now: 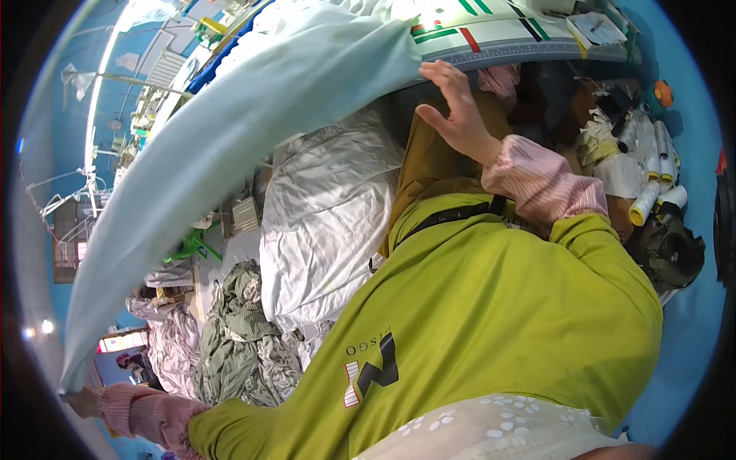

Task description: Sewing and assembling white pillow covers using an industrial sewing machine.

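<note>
A: What does the left hand (86, 402) have?

B: One end of a long, pale blue cloth (253, 130). The fingers are mostly hidden, but the cloth narrows right into them, so I read that grip as closed on it.

A: And the rest of the cloth?

B: From that grip it sweeps up and away to the right in a broad, smooth band, reaching the work table (498, 19) near the other hand. A ruler strip (521, 52) runs along the table's curved edge.

A: So the right hand (456, 115) holds the far end?

B: It isn't wrapped around anything — the fingers are extended, the thumb stands well apart, and the palm is bare. Its fingertips are just beside the cloth's far end and the table edge; whether they touch, I can't tell.

A: What lies between the two hands?

B: A crumpled white sheet (326, 230), below the band of cloth. Nearer the left grip are a heap of green patterned fabric (238, 345) and, closer yet, a pinkish heap (172, 345).

A: Anything on the other side of the right hand?

B: Thread spools (645, 203), well to its right and a little lower — white, some with yellow ends, beside a dark bundle (671, 253).
</note>
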`<state>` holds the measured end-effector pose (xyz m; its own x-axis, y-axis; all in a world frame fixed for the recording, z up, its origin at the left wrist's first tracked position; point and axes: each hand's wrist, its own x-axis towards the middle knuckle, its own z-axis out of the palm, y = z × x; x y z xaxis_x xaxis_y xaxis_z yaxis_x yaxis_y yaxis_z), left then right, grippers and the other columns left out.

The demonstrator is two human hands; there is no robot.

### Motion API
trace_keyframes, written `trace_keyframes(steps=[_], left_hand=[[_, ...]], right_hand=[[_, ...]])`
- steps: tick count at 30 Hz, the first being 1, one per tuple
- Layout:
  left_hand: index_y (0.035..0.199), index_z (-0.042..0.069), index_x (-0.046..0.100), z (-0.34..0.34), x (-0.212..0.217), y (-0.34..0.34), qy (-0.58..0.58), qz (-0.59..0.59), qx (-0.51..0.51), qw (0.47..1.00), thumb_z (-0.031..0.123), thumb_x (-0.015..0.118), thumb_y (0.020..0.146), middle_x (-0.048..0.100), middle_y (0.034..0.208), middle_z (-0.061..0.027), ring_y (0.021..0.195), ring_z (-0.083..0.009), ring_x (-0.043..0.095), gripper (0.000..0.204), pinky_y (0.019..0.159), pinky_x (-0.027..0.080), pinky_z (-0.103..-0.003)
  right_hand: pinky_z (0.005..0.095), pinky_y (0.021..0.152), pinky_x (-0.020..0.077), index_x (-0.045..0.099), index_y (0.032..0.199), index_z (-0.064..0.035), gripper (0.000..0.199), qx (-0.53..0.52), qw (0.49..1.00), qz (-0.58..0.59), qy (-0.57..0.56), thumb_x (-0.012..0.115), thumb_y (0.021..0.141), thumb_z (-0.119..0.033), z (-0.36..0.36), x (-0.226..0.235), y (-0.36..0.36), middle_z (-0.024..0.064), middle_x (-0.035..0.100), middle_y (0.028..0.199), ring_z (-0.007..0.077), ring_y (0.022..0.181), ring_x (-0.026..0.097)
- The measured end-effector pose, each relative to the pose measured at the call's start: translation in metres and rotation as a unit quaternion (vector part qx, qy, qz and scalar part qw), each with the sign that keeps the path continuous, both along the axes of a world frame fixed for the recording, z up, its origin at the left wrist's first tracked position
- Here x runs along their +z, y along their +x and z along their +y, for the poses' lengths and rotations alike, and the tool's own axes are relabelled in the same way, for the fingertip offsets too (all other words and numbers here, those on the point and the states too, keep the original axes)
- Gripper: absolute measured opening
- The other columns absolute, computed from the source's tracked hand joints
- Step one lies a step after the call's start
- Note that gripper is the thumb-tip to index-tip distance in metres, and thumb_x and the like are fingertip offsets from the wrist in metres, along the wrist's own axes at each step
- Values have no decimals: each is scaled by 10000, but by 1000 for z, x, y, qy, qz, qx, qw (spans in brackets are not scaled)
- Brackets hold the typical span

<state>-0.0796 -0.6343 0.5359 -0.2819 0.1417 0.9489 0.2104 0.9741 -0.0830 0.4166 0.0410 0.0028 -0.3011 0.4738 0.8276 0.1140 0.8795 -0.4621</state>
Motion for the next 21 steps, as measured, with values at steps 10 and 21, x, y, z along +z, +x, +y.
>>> trace_keyframes(steps=[10,21], left_hand=[[1377,247,483,-81,-37,-48,-139,69,144,977,104,575,914,591,1282,-184,1096,-356,623,492,895,515,-411],[1170,144,649,-69,-60,-95,103,71,-26,992,384,774,766,680,1043,-140,889,-304,670,486,795,563,-382]], right_hand=[[389,1120,292,418,1395,9,668,86,960,-56,-259,611,926,-426,15,-35,-126,210,419,1424,357,1348,356],[415,960,435,558,1266,-19,569,210,886,-313,-271,623,902,-452,4,37,-252,218,601,1201,359,1110,568]])
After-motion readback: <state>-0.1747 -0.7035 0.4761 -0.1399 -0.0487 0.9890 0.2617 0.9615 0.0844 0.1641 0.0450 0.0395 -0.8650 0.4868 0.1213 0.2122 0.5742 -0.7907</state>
